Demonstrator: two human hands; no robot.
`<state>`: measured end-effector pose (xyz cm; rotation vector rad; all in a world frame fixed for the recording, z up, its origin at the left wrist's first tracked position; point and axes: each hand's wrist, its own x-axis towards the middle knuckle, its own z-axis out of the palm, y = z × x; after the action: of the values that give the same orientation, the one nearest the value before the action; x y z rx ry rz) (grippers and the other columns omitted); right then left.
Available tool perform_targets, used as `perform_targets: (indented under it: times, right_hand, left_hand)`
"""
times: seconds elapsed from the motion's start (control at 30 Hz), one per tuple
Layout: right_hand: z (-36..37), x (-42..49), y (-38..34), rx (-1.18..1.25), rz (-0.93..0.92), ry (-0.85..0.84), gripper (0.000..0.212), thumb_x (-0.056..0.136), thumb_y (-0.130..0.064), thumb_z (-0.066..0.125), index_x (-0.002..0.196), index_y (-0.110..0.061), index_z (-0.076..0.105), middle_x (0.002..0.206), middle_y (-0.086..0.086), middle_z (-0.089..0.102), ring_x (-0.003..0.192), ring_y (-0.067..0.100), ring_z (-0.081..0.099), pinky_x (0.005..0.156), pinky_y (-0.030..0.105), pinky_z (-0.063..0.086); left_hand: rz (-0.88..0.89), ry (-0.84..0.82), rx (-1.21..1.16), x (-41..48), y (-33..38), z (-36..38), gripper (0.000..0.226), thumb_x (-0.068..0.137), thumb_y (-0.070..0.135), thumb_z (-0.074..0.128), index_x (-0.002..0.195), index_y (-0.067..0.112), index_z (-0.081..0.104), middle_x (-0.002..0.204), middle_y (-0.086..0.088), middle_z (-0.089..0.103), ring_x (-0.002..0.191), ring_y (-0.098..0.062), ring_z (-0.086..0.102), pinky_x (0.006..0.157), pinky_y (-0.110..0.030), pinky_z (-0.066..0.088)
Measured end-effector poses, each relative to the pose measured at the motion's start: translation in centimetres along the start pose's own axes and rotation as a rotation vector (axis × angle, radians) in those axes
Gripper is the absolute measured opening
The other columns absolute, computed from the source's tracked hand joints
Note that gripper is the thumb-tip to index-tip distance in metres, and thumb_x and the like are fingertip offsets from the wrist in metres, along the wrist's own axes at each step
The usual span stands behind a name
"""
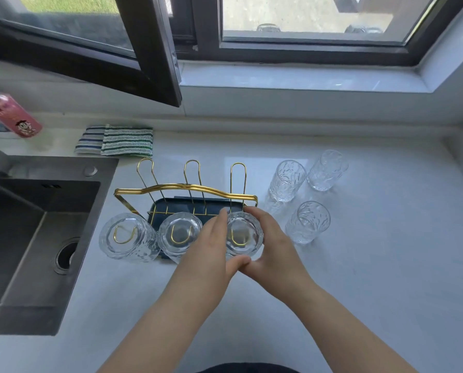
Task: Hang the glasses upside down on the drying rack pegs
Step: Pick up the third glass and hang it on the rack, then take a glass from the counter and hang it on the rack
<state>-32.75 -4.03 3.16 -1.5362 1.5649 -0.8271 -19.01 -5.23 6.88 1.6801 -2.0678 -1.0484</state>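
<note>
Both forearms reached in from the near edge, and the two hands met around one inverted glass (243,234) on the near-right peg of the drying rack (187,187). On its left side the left hand (211,246) lay with fingers pointing away and its thumb curled under the near rim. Cupping the glass from the right was the right hand (272,247), with fingertips over the far edge and its thumb meeting the left thumb at the near side. So each hand was grasping that glass, whose base faced up, with the gold loop of the peg showing through it.

Just left of the left hand hung a second upturned glass (180,234) on the middle near peg, touching or nearly touching the hand. Farther left, a third upturned glass (126,236) hung on the last near peg. Beyond the hands, three tall gold pegs (192,173) of the rack's far row stood bare above the dark blue tray (171,207).

Right of the right hand, three more glasses stood upright on the white surface (359,278): one near glass (308,222) just beside the hand, and two farther glasses (286,180) beyond it, side by side.

Well to the left of the hands lay the steel sink (31,238), with striped cloths (116,141) and a pink bottle (13,114) beyond it.
</note>
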Motion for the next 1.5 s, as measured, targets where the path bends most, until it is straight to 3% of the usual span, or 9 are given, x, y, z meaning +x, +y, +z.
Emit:
perform_targets:
  times: [0.4,0.53,0.63,0.73,0.83,1.03,1.17,1.4,1.5]
  right_hand:
    - [0.1,0.0,0.6,0.028,-0.014,-0.038,0.08,0.065,-0.024,0.075,0.132,-0.031,0.031,0.127,-0.014,0.043,0.11,-0.02,0.039,0.085,-0.003,0.029]
    - [-0.5,-0.7,1.0,0.052,-0.015,-0.048,0.083,0.065,-0.031,0.076,0.133,-0.03,0.029,0.131,-0.012,0.04,0.118,-0.01,0.039,0.097,0.007,0.033]
    - [-1.9,-1.9,2.2,0.028,-0.012,-0.027,0.084,0.064,-0.032,0.078,0.132,-0.035,0.029,0.132,-0.016,0.039,0.121,-0.011,0.035,0.1,0.011,0.033]
    - [-4.1,-3.5,4.2,0.029,0.021,0.061,0.082,0.064,-0.021,0.081,0.124,-0.044,0.031,0.127,-0.021,0.04,0.119,-0.011,0.038,0.098,0.007,0.033]
    - [-6.3,-4.7,6.6,0.06,0.078,0.208,0.078,0.063,-0.012,0.081,0.118,-0.042,0.036,0.122,-0.02,0.042,0.115,-0.008,0.042,0.095,0.01,0.035]
    - [-8.0,-3.7,11.1,0.108,0.221,0.294,0.08,0.064,-0.007,0.079,0.13,-0.02,0.035,0.128,-0.004,0.037,0.115,0.009,0.042,0.099,0.025,0.035]
    - [-8.2,-1.4,12.9,0.146,0.247,0.256,0.077,0.07,-0.009,0.074,0.133,-0.017,0.031,0.135,-0.001,0.035,0.12,0.012,0.039,0.102,0.028,0.034]
    - [-8.2,1.6,14.4,0.181,0.262,0.148,0.071,0.069,-0.015,0.072,0.128,-0.029,0.035,0.133,-0.005,0.048,0.121,0.014,0.048,0.094,0.024,0.037]
    - [-8.2,1.8,14.1,0.235,0.259,0.137,0.061,0.07,-0.012,0.07,0.119,-0.034,0.04,0.126,-0.002,0.053,0.113,0.016,0.055,0.095,0.036,0.047]
  left_hand:
    - [0.02,0.024,0.054,-0.5,0.6,0.6,0.078,0.09,0.03,0.05,0.144,0.022,-0.004,0.156,0.006,0.003,0.142,-0.009,0.007,0.102,-0.011,0.005]
    - [0.031,0.044,0.097,-0.9,1.2,0.9,0.076,0.091,0.032,0.046,0.143,0.021,-0.009,0.156,0.005,-0.006,0.142,-0.009,-0.002,0.107,-0.015,0.0]
    - [0.124,0.093,0.135,-1.3,1.7,1.3,0.074,0.091,0.037,0.045,0.144,0.022,-0.005,0.153,0.012,-0.001,0.139,-0.002,-0.009,0.098,-0.006,-0.017]
    - [0.321,0.152,0.035,-1.7,3.2,1.9,0.062,0.088,0.03,0.053,0.141,0.025,0.023,0.139,0.021,0.023,0.133,0.008,0.011,0.103,0.001,-0.002]
    - [0.366,0.037,-0.128,-1.6,4.6,4.2,0.049,0.084,0.029,0.057,0.131,0.027,0.043,0.131,0.017,0.045,0.121,0.01,0.032,0.101,-0.003,0.021]
    - [0.007,-0.261,-0.147,2.4,5.5,11.1,0.083,0.081,0.043,0.059,0.143,0.018,0.01,0.152,-0.001,0.022,0.136,-0.013,0.027,0.1,-0.021,0.025]
    - [-0.117,-0.157,-0.254,6.6,6.0,13.2,0.089,0.077,0.035,0.067,0.142,0.015,0.011,0.148,-0.008,0.026,0.135,-0.019,0.028,0.088,-0.016,0.021]
    - [-0.128,-0.07,-0.269,10.0,6.4,14.8,0.093,0.068,0.024,0.073,0.142,0.026,0.016,0.145,-0.005,0.032,0.132,-0.021,0.033,0.104,-0.03,0.031]
    - [-0.123,-0.027,-0.219,10.4,6.6,15.0,0.087,0.066,0.024,0.073,0.139,0.029,0.024,0.138,-0.005,0.04,0.127,-0.023,0.039,0.104,-0.039,0.037]
